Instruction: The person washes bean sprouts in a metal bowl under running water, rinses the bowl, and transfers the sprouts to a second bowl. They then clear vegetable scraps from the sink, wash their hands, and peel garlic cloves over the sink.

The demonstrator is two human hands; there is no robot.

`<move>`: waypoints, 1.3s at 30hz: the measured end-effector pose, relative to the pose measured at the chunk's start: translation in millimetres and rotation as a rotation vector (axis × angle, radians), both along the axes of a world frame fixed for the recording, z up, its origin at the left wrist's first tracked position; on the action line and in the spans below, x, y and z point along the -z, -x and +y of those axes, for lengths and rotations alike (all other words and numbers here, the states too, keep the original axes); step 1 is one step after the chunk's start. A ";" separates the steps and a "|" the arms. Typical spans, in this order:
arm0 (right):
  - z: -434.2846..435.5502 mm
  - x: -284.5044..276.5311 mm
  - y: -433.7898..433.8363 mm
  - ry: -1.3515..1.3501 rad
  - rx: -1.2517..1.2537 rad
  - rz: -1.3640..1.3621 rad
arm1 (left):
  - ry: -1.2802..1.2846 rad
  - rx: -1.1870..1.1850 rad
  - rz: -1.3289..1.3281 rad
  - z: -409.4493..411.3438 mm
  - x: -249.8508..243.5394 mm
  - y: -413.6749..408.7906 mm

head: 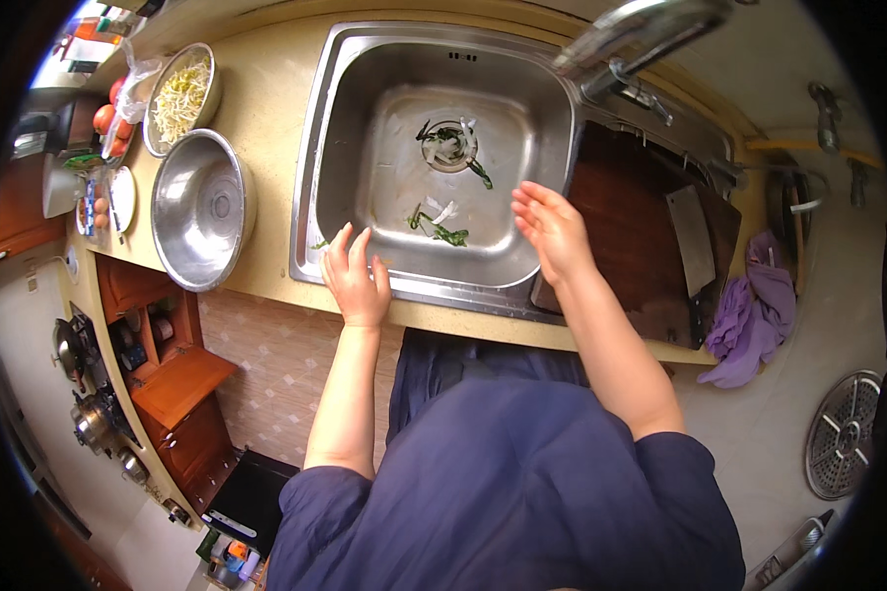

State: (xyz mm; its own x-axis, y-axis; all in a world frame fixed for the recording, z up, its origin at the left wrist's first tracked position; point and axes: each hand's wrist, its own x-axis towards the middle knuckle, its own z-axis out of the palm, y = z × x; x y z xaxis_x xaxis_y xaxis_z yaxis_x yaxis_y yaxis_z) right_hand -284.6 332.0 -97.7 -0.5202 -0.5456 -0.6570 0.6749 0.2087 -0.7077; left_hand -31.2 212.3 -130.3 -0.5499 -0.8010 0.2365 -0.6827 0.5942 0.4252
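My left hand point(358, 284) hovers over the near left corner of the stainless steel sink point(392, 177), its fingers apart and holding nothing. At the right side of the basin is my right hand point(558, 233), also bare, palm turned inward and thumb not clearly seen. Wilted green and white vegetable scraps point(480, 171) lie on and around the drain. More leafy scraps point(451, 236) rest on the basin floor nearer to me. A small green bit point(320, 244) clings to the left rim by my left fingertips.
Left of the sink stand a metal bowl point(185, 199) and a bowl of bean sprouts point(181, 100), with tomatoes point(104, 118) and eggs point(101, 213) beyond. A faucet point(628, 81) overhangs the back right. To the right are a dark board point(621, 221), a cleaver-like blade point(691, 236) and purple cloth point(754, 318).
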 end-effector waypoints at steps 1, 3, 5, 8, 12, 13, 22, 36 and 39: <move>-16.6 23.4 0.4 -0.071 0.006 -0.047 | 0.034 0.007 -0.022 -3.6 2.4 -0.6; -47.9 60.5 -4.5 -0.270 0.038 -0.005 | 0.017 0.008 0.006 -6.8 10.8 -6.6; -64.9 108.9 -4.0 -0.444 0.068 0.071 | 0.004 0.014 0.036 -9.8 16.6 -11.1; -80.5 157.3 -6.2 -0.669 0.084 0.242 | -0.023 -0.004 0.097 -12.2 26.4 -17.2; -98.7 187.9 -6.5 -1.040 0.142 0.241 | -0.051 -0.020 0.128 -13.1 26.1 -19.3; -104.8 197.7 -8.0 -0.957 0.102 0.239 | -0.060 -0.027 0.129 -13.1 26.8 -20.1; -139.2 232.6 22.6 -0.636 -0.234 0.708 | -0.101 -0.018 0.113 -15.9 22.2 -19.0; -129.0 181.1 20.9 -0.820 -0.901 1.015 | -0.115 -0.033 0.099 -15.4 23.2 -17.7; -141.4 170.9 16.0 -0.869 -1.188 1.003 | -0.109 -0.033 0.095 -15.4 22.4 -17.4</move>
State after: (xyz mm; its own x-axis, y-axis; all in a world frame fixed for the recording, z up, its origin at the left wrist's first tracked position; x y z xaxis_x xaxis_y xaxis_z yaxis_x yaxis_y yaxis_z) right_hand -300.6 190.6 -268.6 -0.4865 -0.5921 -0.6424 -0.6819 0.7170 -0.1444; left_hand -13.7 196.9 -152.7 -0.5025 -0.8419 0.1967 -0.6543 0.5190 0.5501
